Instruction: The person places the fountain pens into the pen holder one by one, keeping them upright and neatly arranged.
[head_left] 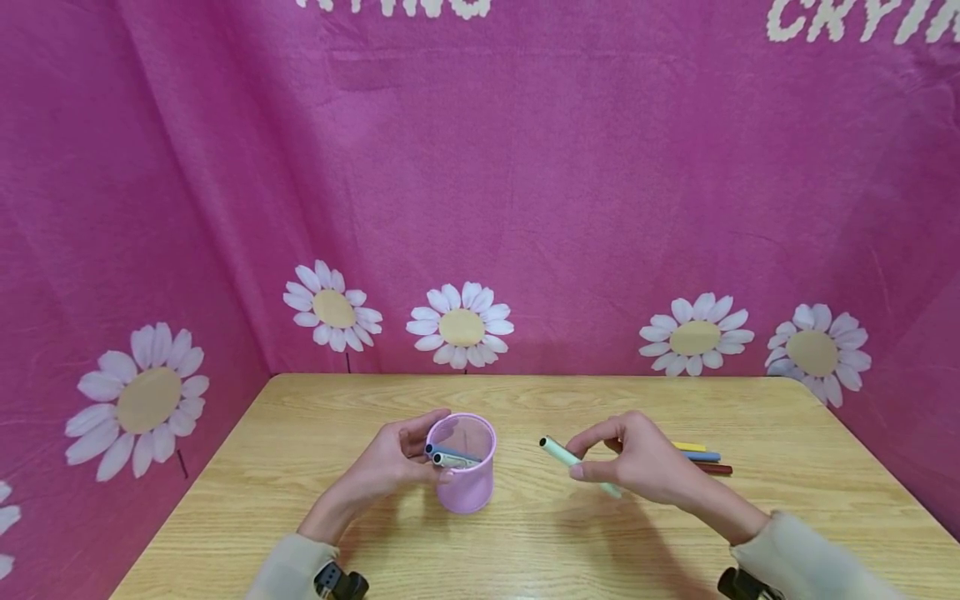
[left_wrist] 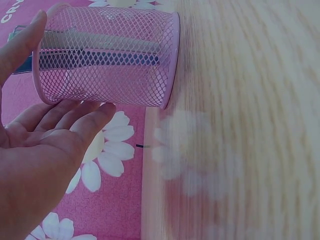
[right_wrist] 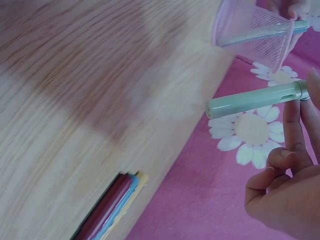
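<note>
Resting on the near half of the desk (head_left: 315, 542), left hand (head_left: 386, 467) against the side of the pink mesh cup (head_left: 461, 462), fingers relaxed along the mesh, grip not clamped; right hand (head_left: 637, 462) just right of it, pinching a pale green marker (head_left: 577, 462) between thumb and fingertips, marker level above the wood and its capped end toward the cup, well short of the rim. Seen through the mesh in the left wrist view only: a grey pen (left_wrist: 100, 42) and a blue pen (left_wrist: 100, 60) lying along the cup's inside; palm open beneath. Visible from the right wrist alone: curled lower fingers. Beyond the right hand, yellow, blue and red markers (head_left: 705, 458) side by side, partly hidden behind it. Farther back, pink daisy cloth (head_left: 480, 208), its white lettering cut off at the top edge.
</note>
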